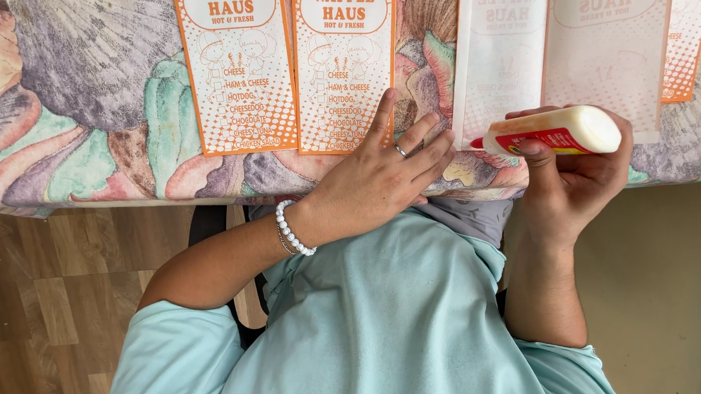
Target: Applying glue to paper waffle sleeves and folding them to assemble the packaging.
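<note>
1. Two orange-and-white printed paper bags (pixel 290 65) lie face up, side by side on the shell-patterned tablecloth (pixel 72 62), left of the glue bottle.
2. Left hand (pixel 381 174), fingers spread, rests flat at the table edge; its fingertips touch the nearer bag's lower corner.
3. Glue bottle (pixel 556 131), white with a red label, lies sideways in the right hand (pixel 574 180), gripped closed around it; its nozzle points left.
4. Blank-side bags (pixel 558 55) lie just above the bottle.

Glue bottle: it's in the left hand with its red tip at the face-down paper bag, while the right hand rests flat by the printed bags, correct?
Not quite: the hands are swapped. The head view shows the glue bottle in the right hand, red tip at the face-down paper bag, while the left hand rests flat by the printed bags.
</note>
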